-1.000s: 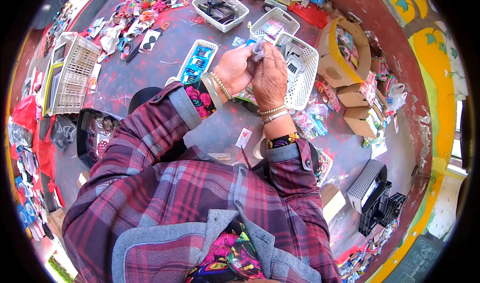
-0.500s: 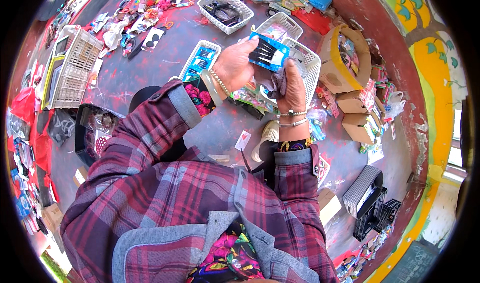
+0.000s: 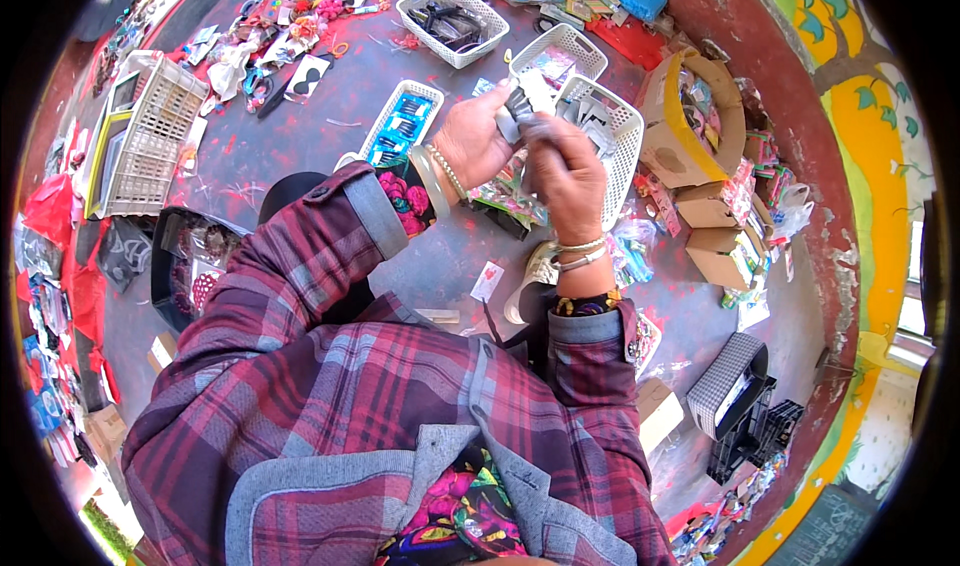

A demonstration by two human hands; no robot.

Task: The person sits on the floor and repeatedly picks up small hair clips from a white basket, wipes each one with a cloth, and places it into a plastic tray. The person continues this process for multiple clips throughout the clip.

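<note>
In front of me, over the baskets, my left hand [image 3: 470, 141] grips a small card [image 3: 538, 90] that shows a whitish face, with dark, slim pieces near my fingertips. My right hand [image 3: 575, 181] is closed and pressed against the card's near edge; a bit of grey cloth [image 3: 541, 122] shows at its fingers, blurred. Just left of my hands is a narrow white basket [image 3: 437, 99] of blue cards with dark pieces on them. Under and beyond my right hand sits a white basket [image 3: 627, 131] with packaged items.
Farther off stand a white basket [image 3: 402, 6] of black items and another white basket [image 3: 600, 56]. A cardboard box [image 3: 660, 126] with yellow tape is on the right. At left are a pale plastic crate [image 3: 150, 161] and a black tub [image 3: 160, 266]. Loose goods [image 3: 300, 26] cover the far floor.
The card in my left hand showed a blue face and now shows a whitish one. My right hand has moved left and closed in against it; the cloth is mostly hidden now.
</note>
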